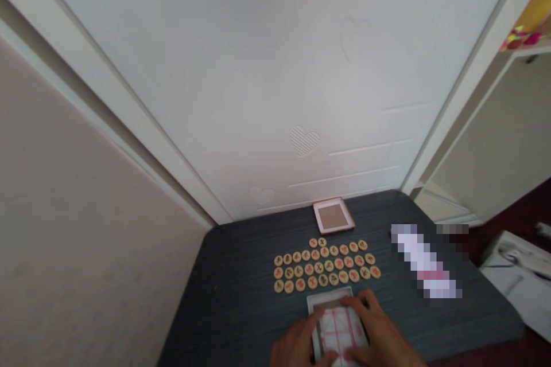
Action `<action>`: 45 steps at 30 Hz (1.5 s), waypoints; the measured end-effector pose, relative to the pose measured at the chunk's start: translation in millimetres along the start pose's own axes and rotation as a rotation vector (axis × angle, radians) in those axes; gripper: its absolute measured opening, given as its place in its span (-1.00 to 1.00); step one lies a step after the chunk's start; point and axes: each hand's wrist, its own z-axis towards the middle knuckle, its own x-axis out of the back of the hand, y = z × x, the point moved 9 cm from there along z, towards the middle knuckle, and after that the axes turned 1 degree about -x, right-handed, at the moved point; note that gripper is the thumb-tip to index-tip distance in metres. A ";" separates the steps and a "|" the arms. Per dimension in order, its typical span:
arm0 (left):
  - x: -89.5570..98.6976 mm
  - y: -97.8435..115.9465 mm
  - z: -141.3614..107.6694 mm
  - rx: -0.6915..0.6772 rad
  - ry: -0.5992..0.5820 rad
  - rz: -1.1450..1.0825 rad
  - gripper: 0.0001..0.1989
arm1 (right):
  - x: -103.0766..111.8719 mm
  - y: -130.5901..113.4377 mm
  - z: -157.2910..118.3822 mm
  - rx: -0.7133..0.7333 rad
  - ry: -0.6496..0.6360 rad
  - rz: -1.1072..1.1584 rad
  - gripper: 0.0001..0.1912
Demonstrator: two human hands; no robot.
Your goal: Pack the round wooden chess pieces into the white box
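Observation:
A folded white sheet with red lines [338, 327] lies over an open shallow box [316, 299] at the table's near edge. My left hand [297, 344] grips the sheet's left side, its fingers bent around it. On the right side, my right hand [379, 330] holds the same sheet, thumb low and fingers at the top corner. Beyond the box, round wooden pieces [318, 268] with red or black characters lie flat in rows, with two pieces set above them. Farther back is a square box lid [333, 216], hollow side up.
The dark table [232, 275] stands against a white panel [258, 69] with heart patterns. A blurred-out long item [426, 264] lies on the table's right side. A white object [516, 275] is beyond the right edge.

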 end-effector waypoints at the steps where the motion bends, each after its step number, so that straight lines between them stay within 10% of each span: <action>1: 1.9 2.7 -2.4 -0.017 0.010 -0.010 -0.31 | 0.4 -0.7 -0.7 -0.008 -0.015 0.009 -0.17; 45: 22.6 23.7 -18.6 -0.142 0.162 -0.030 -0.55 | 16.3 -7.1 -10.1 0.007 0.035 0.051 -0.51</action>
